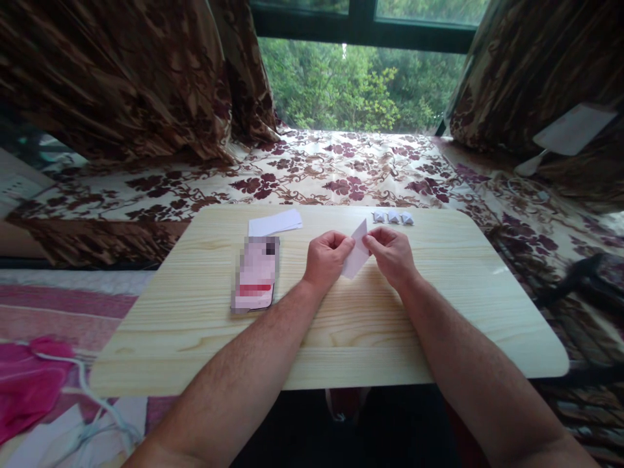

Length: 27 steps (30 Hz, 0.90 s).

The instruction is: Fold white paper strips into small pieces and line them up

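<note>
Pale wooden bench [468,318]; left hand [325,259] and right hand [391,255], both pinching one white paper [357,255] between them, above it; three small white pieces [393,218] near the far edge. Light, even pressure should keep the paper's edges true.

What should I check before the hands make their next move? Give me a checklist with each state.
1. Left hand pinching the held paper: ok.
2. Right hand also gripping it: ok, at its right edge.
3. Creases lined up: cannot tell, too small to see.
4. Three small folded pieces in a row: ok, beyond the right hand.
5. Loose white paper lying on the table: ok.
6. Phone clear of the left forearm: cannot tell, they nearly meet in this view.
</note>
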Available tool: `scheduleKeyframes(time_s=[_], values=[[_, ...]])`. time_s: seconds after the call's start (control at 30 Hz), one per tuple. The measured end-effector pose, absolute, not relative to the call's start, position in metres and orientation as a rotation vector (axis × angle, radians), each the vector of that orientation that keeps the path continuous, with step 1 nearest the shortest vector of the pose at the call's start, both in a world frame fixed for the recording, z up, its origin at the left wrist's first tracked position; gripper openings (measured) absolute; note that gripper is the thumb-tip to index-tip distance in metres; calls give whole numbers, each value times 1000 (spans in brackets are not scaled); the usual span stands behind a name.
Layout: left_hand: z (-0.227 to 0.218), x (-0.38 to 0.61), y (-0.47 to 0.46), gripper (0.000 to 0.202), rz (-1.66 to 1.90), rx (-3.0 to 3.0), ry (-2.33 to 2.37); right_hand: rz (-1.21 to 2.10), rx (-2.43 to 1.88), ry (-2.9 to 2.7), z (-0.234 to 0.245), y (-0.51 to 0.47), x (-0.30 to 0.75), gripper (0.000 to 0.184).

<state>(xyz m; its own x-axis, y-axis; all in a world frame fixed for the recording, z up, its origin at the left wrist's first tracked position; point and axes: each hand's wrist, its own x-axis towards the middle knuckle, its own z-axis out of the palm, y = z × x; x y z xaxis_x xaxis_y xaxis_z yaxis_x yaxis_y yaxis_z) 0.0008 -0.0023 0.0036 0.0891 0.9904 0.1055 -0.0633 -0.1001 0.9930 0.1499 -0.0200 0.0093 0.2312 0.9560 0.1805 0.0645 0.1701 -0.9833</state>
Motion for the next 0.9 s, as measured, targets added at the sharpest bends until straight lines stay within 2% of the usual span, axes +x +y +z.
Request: scheduleKeyframes(time_s=[0.27,0.6,0.9], values=[[3,1,-1,30,1271,1269,1070,857,-1280,-1246,7,-20,152,30],[3,0,0,29,1291,1234,1067,1021,-1226,-1230,6,-17,153,27],[1,1,1,26,1318,1216,1086,842,-1433,-1483,6,-18,158,27]])
